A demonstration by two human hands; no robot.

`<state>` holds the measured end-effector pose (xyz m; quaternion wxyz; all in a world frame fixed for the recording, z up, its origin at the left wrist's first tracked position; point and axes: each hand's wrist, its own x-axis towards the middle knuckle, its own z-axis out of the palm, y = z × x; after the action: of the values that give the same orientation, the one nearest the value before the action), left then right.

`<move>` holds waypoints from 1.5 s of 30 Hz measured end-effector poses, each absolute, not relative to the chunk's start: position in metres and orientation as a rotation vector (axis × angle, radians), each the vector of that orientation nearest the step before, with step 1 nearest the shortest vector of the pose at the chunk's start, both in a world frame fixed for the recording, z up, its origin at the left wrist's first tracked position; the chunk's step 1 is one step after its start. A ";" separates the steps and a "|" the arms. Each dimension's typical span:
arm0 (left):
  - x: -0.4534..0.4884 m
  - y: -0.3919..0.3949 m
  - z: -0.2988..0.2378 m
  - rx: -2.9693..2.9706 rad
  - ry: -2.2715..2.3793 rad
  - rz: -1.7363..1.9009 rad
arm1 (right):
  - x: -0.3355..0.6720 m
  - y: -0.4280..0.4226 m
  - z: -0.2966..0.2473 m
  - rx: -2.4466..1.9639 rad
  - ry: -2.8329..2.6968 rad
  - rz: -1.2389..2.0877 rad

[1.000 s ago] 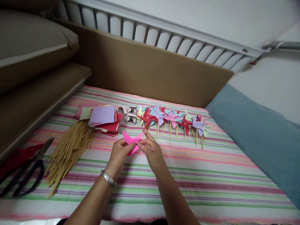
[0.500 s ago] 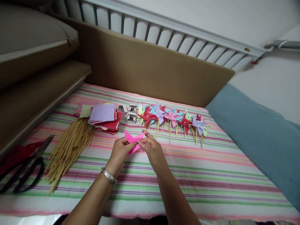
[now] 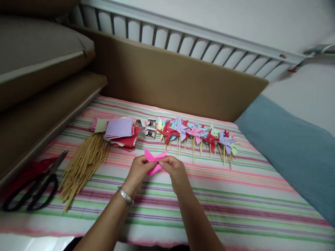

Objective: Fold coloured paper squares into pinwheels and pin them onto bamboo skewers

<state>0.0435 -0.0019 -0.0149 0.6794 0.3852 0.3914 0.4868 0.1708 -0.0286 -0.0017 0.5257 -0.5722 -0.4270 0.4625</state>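
A bright pink paper pinwheel point(image 3: 151, 156), its blades folded to the centre, is held over the striped cloth point(image 3: 225, 202). My left hand point(image 3: 138, 170) pinches it from the left, thumb at the middle. From the other side my right hand point(image 3: 176, 170) grips it too, with thumb and forefinger meeting at the centre. Something small and dark shows between the thumbs, too tiny to name. Beyond the hands lie small open boxes point(image 3: 150, 132), one with tiny dark bits inside. Finished pinwheels on sticks point(image 3: 195, 132) lie in a row to their right.
Left of my hands are a stack of coloured paper point(image 3: 119, 128), a pile of thin wooden sticks point(image 3: 83, 164) and large black-handled scissors point(image 3: 39, 188) beside red material. A brown board point(image 3: 170, 76) stands along the back. Paper-wrapped slabs point(image 3: 47, 90) rise at the left.
The view has shifted slightly, so everything sits a little further right and lower. My right fingers have drawn in at the pinwheel's centre; both hands still hold it.
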 end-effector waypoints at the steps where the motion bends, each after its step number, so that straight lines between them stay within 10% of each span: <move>1: 0.044 -0.002 -0.015 0.853 0.877 1.094 | 0.171 -0.028 -0.002 -1.375 -1.012 1.096; 45: 0.046 -0.003 -0.018 0.723 0.828 1.109 | 0.167 -0.025 -0.012 -1.437 -0.981 0.974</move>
<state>0.0461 -0.0026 -0.0180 0.7103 0.3258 0.3734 0.4999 0.1668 -0.0252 -0.0123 0.5429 -0.6054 -0.4131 0.4101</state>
